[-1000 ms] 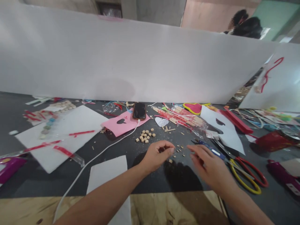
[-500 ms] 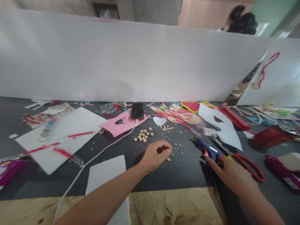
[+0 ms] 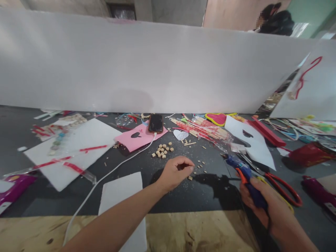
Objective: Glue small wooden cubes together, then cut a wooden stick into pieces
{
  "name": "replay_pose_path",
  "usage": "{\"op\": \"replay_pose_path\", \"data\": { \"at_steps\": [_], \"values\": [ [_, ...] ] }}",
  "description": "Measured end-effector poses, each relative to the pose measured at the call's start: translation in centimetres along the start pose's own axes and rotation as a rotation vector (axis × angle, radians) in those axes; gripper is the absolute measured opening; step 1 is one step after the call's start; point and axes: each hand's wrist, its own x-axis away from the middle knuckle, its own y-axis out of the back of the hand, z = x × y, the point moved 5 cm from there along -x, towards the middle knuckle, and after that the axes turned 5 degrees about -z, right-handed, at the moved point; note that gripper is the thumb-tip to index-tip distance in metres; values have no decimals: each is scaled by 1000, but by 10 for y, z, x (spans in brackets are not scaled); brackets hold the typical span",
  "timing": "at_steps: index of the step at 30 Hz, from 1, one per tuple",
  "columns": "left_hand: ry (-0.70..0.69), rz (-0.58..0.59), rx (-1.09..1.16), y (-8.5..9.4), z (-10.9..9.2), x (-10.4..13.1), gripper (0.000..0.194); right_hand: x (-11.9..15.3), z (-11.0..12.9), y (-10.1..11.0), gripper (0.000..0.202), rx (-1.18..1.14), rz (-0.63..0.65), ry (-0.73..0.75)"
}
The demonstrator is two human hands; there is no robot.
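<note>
Glue gun [image 3: 237, 163]: in right hand [image 3: 278, 206], raised, nozzle toward left hand's side
Right hand: wrapped around handle, likely for trigger control
Left hand [image 3: 173, 175]: thumb and index nearly together, pinch-like; contents can't tell
Wooden bits [image 3: 198, 166]: beside left fingertips, probably for easy reach
Clustered wooden pieces [image 3: 162, 150]: farther, grouped

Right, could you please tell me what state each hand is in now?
Left hand: fingers closed in a pinch; cannot tell whether they hold anything tiny.
Right hand: closed around the blue glue gun.
</note>
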Motion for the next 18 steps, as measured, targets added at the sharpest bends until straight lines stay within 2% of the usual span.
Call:
{"op": "replay_pose_path", "data": {
  "at_steps": [2,8,13,18],
  "values": [
    [11,-6,8,1,2,0,8,7,-4,-15,25,-110,95,-76],
    [55,-16,11,2,5,-1,10,16,-18,-20,36,-104,27,-130],
    [174,4,35,0,8,-2,15,24,-27,-23,31,-8,51,-37],
    [182,8,68,0,10,-3,14,32,-25,-33,32,139,60,73]
  ]
}}
